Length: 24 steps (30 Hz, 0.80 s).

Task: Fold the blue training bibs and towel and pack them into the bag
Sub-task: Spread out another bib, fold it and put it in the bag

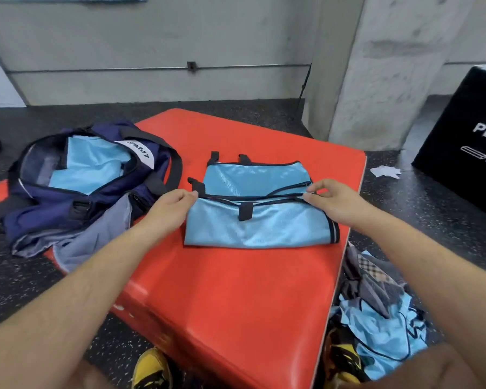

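Observation:
A light blue training bib (260,220) with dark trim lies partly folded on the red mat (236,299). My left hand (174,204) pinches the left end of its folded edge. At the right end of the same edge, my right hand (331,197) pinches the dark trim. To the left, the navy bag (76,192) lies unzipped, with folded blue fabric (90,164) inside it. A heap of more blue bibs (385,332) sits on the floor at the mat's right side.
Grey and checked cloth (373,279) lies on top of the heap. A black box (466,141) stands at the far right, with a white scrap (385,172) on the floor beside it. A concrete pillar (387,74) rises behind the mat. Yellow shoes (152,369) show below.

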{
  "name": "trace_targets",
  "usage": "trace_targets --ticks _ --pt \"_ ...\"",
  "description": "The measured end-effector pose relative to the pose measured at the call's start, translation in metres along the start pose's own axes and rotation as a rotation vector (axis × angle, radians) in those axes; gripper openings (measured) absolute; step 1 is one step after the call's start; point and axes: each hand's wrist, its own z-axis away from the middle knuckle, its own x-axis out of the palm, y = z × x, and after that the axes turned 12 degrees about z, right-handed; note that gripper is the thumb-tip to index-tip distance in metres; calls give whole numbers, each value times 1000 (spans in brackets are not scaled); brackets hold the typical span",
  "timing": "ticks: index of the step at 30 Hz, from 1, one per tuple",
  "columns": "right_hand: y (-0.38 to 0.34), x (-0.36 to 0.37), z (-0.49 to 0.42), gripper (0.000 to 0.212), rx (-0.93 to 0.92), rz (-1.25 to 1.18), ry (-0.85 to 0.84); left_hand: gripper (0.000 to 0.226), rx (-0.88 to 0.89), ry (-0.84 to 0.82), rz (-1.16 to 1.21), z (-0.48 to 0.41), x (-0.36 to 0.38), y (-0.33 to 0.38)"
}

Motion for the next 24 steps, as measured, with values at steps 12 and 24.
trace_targets --ticks 12,24 --pt "22 19 -2 27 4 116 -20 10 33 -45 -115 -10 21 -10" --pt "12 -5 25 28 5 -7 -91 31 1 -133 45 20 3 9"
